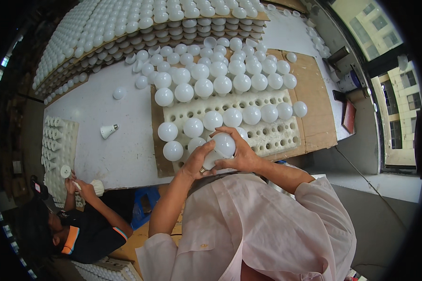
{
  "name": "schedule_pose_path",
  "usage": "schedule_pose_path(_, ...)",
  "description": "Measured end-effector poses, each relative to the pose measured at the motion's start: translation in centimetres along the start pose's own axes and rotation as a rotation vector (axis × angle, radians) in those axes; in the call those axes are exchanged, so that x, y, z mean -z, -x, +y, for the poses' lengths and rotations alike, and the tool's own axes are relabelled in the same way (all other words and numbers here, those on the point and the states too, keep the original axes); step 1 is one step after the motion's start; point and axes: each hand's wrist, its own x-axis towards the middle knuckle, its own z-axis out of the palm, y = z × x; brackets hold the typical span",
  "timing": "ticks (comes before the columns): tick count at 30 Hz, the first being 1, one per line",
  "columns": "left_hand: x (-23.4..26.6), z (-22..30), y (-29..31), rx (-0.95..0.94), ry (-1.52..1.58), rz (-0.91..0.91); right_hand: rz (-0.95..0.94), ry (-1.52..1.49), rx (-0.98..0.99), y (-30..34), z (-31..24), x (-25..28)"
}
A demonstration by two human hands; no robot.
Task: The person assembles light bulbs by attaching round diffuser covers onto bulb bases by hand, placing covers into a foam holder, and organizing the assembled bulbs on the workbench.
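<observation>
Close to my body, a white light bulb (224, 144) is held between my two hands, tilted with its round dome up and to the right. My left hand (198, 161) grips its lower left side, with a ring on one finger. Around the dome and the lower body wraps my right hand (243, 154), thumb underneath. Just beyond my hands lies a pale foam tray (272, 138) with rows of holes. Several white bulbs (173, 151) stand in it, some partly hidden by my hands.
A cardboard sheet (316, 107) lies under the tray. Stacked boards of white domes (145, 22) fill the far left. A lone bulb (109, 131) lies on the white table (136, 154). At left, a co-worker's hands (82, 187) hold parts beside another foam tray (70, 145).
</observation>
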Motion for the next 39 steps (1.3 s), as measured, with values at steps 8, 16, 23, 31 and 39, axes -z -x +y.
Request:
schedule_pose_path(8, -0.3, -0.8, -0.3, -0.062, 0.211, 0.018, 0.197, 0.046, -0.086, 0.3, 1.3, 0.4)
schedule_pose_path(16, 6.6, 1.0, 8.0, -0.465, 0.001, 0.349, 0.61, 0.756, 0.059, 3.8, 9.0, 5.8)
schedule_pose_path(23, 19.5, -0.4, 7.7, -0.676, -0.045, 1.116, 0.644, 0.744, -0.002, 6.7, 10.1, 4.2)
schedule_pose_path(31, 24.9, 4.5, 9.2, -0.67, -0.834, 1.347, 0.864, 0.589, -0.044, 9.8, 11.9, 3.1)
schedule_pose_path(39, 32.2, 5.9, -0.6, -0.53, -1.666, 1.062, 0.813, 0.669, -0.14, 10.6, 11.5, 2.7)
